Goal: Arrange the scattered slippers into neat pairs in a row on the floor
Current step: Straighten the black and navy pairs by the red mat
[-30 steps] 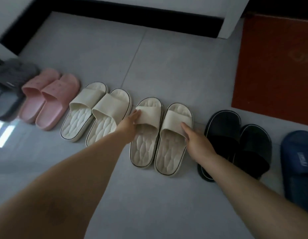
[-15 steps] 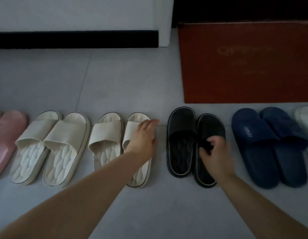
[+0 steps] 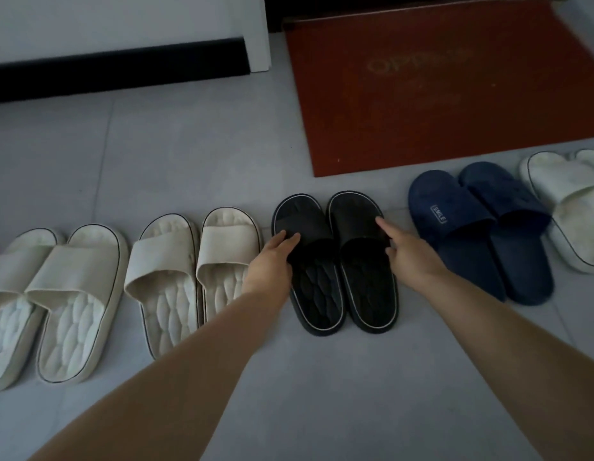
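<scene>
Black slippers (image 3: 317,284) sit mid-row on the floor, between cream pair (image 3: 166,261) and navy pair (image 3: 471,227). My left hand (image 3: 272,264) and right hand (image 3: 408,257) press straight fingers on their straps, apparently squaring them. Next, probably: level the heels.

The person's left hand (image 3: 270,264) and right hand (image 3: 410,257) are showing bare, with a bare forearm stretching back behind each wrist, uncovered.
</scene>
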The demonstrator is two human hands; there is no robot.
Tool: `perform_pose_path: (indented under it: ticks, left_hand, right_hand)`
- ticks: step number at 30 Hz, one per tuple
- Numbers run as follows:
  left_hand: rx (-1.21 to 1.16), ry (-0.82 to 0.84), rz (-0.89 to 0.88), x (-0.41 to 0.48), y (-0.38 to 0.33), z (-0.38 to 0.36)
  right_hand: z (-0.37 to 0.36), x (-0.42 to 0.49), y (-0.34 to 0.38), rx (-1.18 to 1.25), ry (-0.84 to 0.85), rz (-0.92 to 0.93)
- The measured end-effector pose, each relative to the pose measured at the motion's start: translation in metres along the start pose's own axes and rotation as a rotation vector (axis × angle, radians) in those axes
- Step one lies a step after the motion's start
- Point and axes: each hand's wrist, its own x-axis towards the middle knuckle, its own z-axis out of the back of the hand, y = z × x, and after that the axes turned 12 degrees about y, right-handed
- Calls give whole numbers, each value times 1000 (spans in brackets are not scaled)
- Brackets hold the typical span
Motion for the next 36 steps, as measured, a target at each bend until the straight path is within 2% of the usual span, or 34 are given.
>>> perform_pose_path:
  ticks: [5, 11, 15, 18, 20, 23, 25, 27, 31, 34, 36]
  left_hand:
    - [14, -23, 2, 4, 5, 3]
    - [10, -15, 5, 10, 6, 0]
    - [8, 69, -16, 5, 2, 2]
    - [88, 199, -81, -5, -12, 5]
    - [143, 248, -66, -12, -20, 6]
    - [55, 202, 0, -25, -28, 9]
    - [25, 161, 12, -30, -26, 13]
    - [43, 129, -11, -30, -26, 15]
    - [106, 86, 4, -14, -31, 9]
    - [25, 146, 116, -7, -39, -3]
    - [41, 135, 168, -6, -46, -15]
  right_hand:
    - [-15, -6, -1, 39, 5, 8]
    - [-20, -7, 7, 107, -37, -84]
    - [-12, -19, 20, 81, 6, -164]
    - [-7, -46, 34, 17, 4, -211]
    - [-8, -79, 43, -28, 49, -164]
    - [-3, -140, 42, -103, 181, -67]
    - [2, -166, 31, -156, 280, -68]
    - [10, -177, 12, -152, 304, -106]
    - [21, -150, -27, -189, 381, -76]
    - [23, -111, -41, -294, 445, -32]
    - [22, -84, -39, -274, 440, 41]
